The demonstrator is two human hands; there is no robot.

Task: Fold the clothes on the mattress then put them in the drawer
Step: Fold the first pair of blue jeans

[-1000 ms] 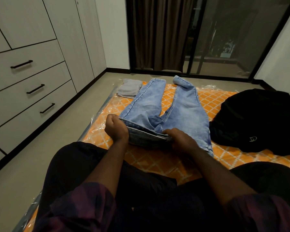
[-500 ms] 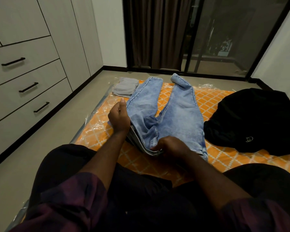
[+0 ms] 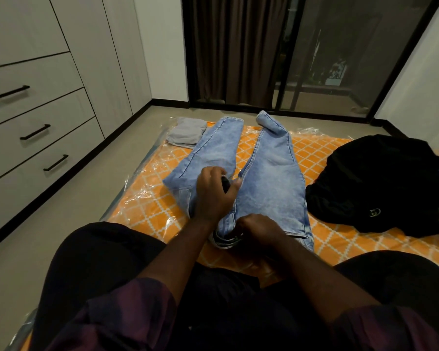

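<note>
One shift: left hand (image 3: 213,196) moved inward, gripping jeans (image 3: 271,178).

I find no words or numbers that I can read. The only sign is a small pale round emblem (image 3: 374,212) on the black garment (image 3: 380,178) lying on the mattress (image 3: 314,148) (its curled strokes are too small and dim to name a brand).

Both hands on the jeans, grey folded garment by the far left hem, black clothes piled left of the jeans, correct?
No. The head view shows the black clothes piled right of the jeans. The left hand and right hand are on the jeans; the grey folded garment lies by the far left hem.
</note>
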